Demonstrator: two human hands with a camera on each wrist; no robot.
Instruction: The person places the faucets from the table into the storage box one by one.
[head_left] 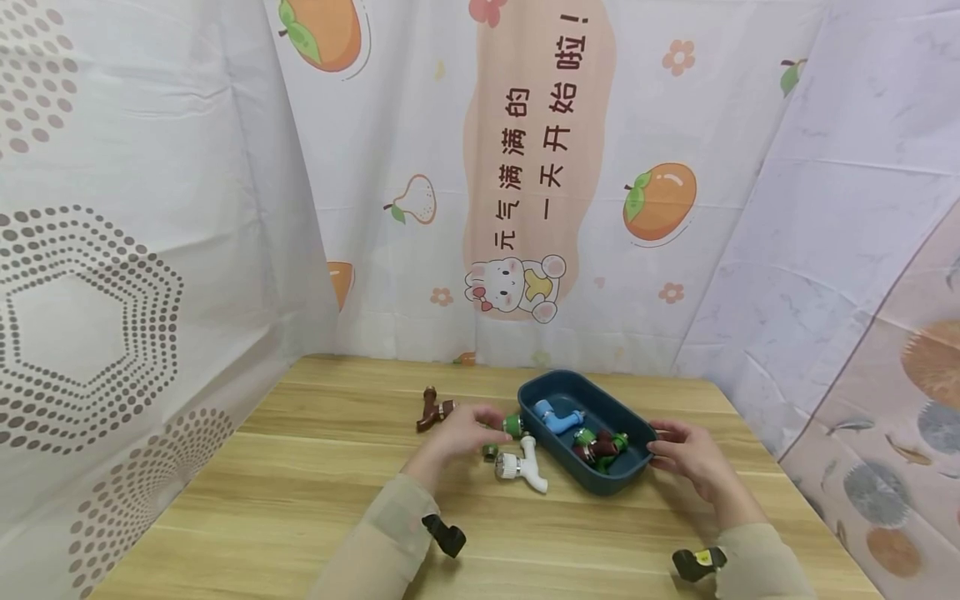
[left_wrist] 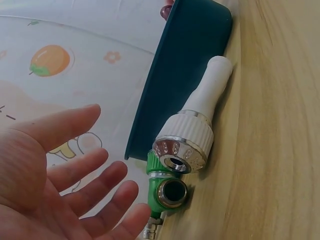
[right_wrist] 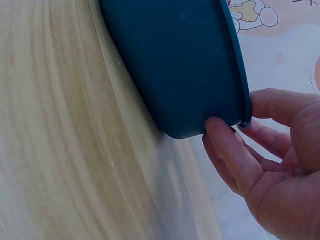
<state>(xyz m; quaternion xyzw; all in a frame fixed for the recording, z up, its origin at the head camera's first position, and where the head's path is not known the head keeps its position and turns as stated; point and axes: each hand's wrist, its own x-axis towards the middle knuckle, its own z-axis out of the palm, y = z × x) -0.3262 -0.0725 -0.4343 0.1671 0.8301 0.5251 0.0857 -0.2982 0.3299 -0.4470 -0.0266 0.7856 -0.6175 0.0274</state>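
Observation:
My left hand (head_left: 467, 431) is over a green tap (head_left: 512, 425), fingers spread and holding nothing in the left wrist view. In the head view this hand covers part of that tap. Just nearer to me lies a white tap (head_left: 530, 467) with a ribbed knob (left_wrist: 186, 140), beside the basin wall. My right hand (head_left: 690, 454) holds the right end of a dark blue basin (right_wrist: 175, 65), thumb (right_wrist: 230, 150) on its outer wall and a finger at the rim. Inside the basin are a light blue tap (head_left: 557, 418), a brown tap (head_left: 596, 450) and green ones partly beneath it.
Another brown tap (head_left: 431, 410) lies beyond my left hand, on the wooden table (head_left: 300, 500). A printed curtain (head_left: 420, 275) hangs behind the table's back edge, with more cloth at both sides. Black wrist mounts (head_left: 446, 536) sit on both sleeves.

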